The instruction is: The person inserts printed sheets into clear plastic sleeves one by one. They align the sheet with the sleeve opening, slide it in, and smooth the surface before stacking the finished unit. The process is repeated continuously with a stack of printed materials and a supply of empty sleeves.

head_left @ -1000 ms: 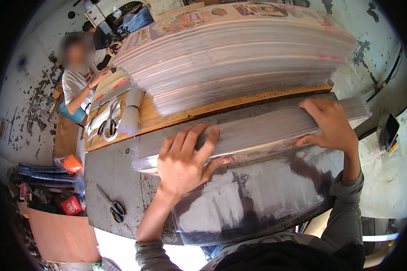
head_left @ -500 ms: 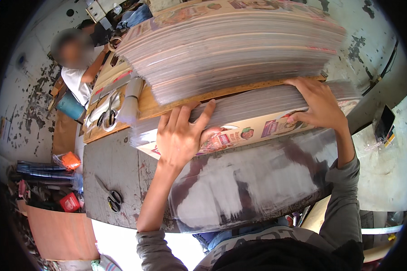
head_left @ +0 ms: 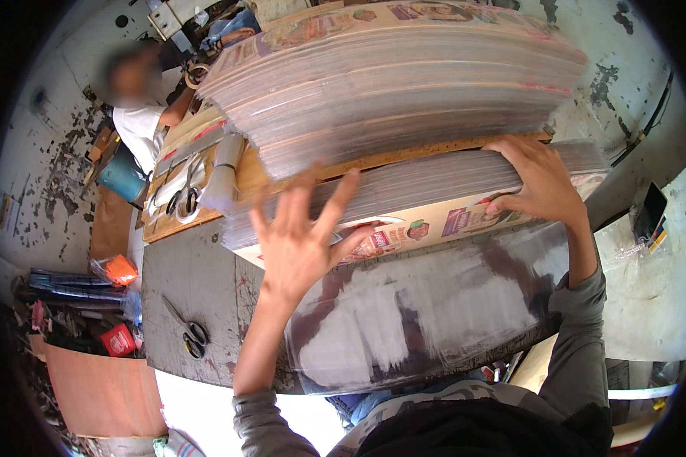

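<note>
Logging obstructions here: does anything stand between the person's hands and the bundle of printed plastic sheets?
Nothing visible does. The right hand holds the bundle of printed plastic sheets directly; the left hand is spread over its left part, unobstructed. Black-handled scissors on the grey table lie aside.

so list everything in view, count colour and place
table: one, grey, centre
bundle: one, grey and cream, centre
board: one, tan, beyond bundle
stack: one, pinkish grey, on board
sheet: one, clear, table front
scissors: two, dark-handled, table and board
roll: one, whitish, on board
co-worker: at least one, white shirt, upper left
bucket: one, blue, left
bag: one, orange, left
panel: one, brown, lower left
clutter: uncountable, mixed, left
left hand: one, bare, bundle's left
right hand: one, bare, bundle's right
sleeves: two, grey, lower edge
</note>
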Motion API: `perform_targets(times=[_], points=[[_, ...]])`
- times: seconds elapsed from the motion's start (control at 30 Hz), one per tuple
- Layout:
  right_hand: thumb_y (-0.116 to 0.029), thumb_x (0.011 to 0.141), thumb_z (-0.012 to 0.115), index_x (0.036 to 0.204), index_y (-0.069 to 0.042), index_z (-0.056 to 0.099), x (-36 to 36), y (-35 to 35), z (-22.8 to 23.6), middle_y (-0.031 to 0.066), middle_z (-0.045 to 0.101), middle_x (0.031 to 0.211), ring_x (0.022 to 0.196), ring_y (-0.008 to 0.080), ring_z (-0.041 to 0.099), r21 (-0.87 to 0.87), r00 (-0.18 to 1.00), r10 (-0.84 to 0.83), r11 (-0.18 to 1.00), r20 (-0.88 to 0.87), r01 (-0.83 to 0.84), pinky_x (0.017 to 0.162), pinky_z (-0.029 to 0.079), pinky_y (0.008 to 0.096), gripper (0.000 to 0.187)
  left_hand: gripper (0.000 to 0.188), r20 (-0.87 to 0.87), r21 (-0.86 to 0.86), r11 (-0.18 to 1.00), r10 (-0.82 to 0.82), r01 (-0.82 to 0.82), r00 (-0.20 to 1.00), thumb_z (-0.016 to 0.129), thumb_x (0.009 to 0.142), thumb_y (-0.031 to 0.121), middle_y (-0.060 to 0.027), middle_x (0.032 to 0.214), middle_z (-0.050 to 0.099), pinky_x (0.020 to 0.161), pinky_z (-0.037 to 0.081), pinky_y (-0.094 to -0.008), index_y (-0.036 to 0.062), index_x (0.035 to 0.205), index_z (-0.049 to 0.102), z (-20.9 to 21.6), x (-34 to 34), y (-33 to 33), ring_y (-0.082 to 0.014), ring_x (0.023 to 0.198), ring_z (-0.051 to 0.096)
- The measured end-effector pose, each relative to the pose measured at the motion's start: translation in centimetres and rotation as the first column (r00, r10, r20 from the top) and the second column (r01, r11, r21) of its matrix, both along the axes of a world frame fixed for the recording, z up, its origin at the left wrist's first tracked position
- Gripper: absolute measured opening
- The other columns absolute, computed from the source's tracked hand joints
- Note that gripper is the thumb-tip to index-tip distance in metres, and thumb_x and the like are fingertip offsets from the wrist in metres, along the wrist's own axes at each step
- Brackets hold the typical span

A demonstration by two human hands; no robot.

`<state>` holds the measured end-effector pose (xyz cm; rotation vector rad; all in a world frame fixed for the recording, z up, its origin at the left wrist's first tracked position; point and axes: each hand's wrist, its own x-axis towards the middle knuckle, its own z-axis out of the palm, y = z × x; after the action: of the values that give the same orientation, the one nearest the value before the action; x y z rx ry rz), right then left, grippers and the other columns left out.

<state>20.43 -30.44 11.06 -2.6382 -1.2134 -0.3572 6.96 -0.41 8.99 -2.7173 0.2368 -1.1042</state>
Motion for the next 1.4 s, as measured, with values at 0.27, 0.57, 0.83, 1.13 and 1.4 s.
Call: perform_targets(times=[0.27,0.57,0.83,1.13,1.4], points=[[-0.026,0.059,0.075,0.125,-0.011,0.047,2.7,-14.4,5.1,0.0078,0.048,0.124,0.121,0.0259,0.040,-0.006,0.894,-0.164,0.984,-0.416,0.177,0.102,0.027,0.0346,0.073,0.104,-0.090,-0.931,0.363,-0.331,0.039,0.939,0.079,0.063,0.033,-0.0194,0.136,0.031,0.098,0.036,-0.0445,0.0009,0.137,0.014,-6.5,-4.4,11.0,-0.0289,0.123,0.038],[-0.013,0.048,0.080,0.125,0.000,0.045,8.2,-24.3,-10.1,0.0096,0.057,0.113,0.101,0.0201,0.056,0.625,0.710,0.172,0.641,-0.683,0.446,0.086,0.044,0.0299,0.085,0.052,-0.145,-0.970,-0.052,-0.656,-0.236,0.741,0.077,0.068,0.002,-0.0097,0.101,0.060,0.081,0.050,-0.0311,-0.0052,0.111,0.049,-11.1,-4.2,12.8,-0.0164,0.092,0.057],[0.003,0.052,0.076,0.099,0.001,0.059,8.0,-24.9,-10.9,0.0068,0.065,0.078,0.086,0.0180,0.061,0.294,0.645,-0.190,0.772,-0.740,0.564,0.080,0.047,0.0319,0.050,0.048,-0.340,-0.932,0.289,-0.488,-0.219,0.804,0.079,0.064,0.004,-0.0095,0.094,0.063,0.079,0.048,-0.0306,-0.0041,0.104,0.055,-8.9,-4.3,11.0,-0.0169,0.087,0.059],[-0.022,0.081,0.057,0.119,-0.002,0.046,4.5,-18.1,-8.0,0.0119,0.049,0.118,0.114,0.0210,0.045,0.624,0.965,0.123,0.780,-0.232,0.050,0.096,0.036,0.0316,0.044,0.040,0.153,-0.797,0.521,-0.317,0.307,0.936,0.066,0.074,0.006,-0.0173,0.110,0.057,0.100,0.036,-0.0413,0.0010,0.107,0.044,-9.5,-4.1,9.9,-0.0281,0.111,0.051],[-0.019,0.081,0.056,0.122,-0.002,0.044,4.9,-19.4,-14.7,0.0105,0.042,0.123,0.116,0.0198,0.042,0.785,0.913,0.115,0.560,-0.391,0.266,0.098,0.033,0.0306,0.046,0.030,0.103,-0.731,0.649,-0.199,0.210,0.975,0.062,0.074,0.006,-0.0097,0.104,0.060,0.098,0.038,-0.0386,0.0072,0.096,0.042,-10.9,-3.0,11.1,-0.0316,0.112,0.050]])
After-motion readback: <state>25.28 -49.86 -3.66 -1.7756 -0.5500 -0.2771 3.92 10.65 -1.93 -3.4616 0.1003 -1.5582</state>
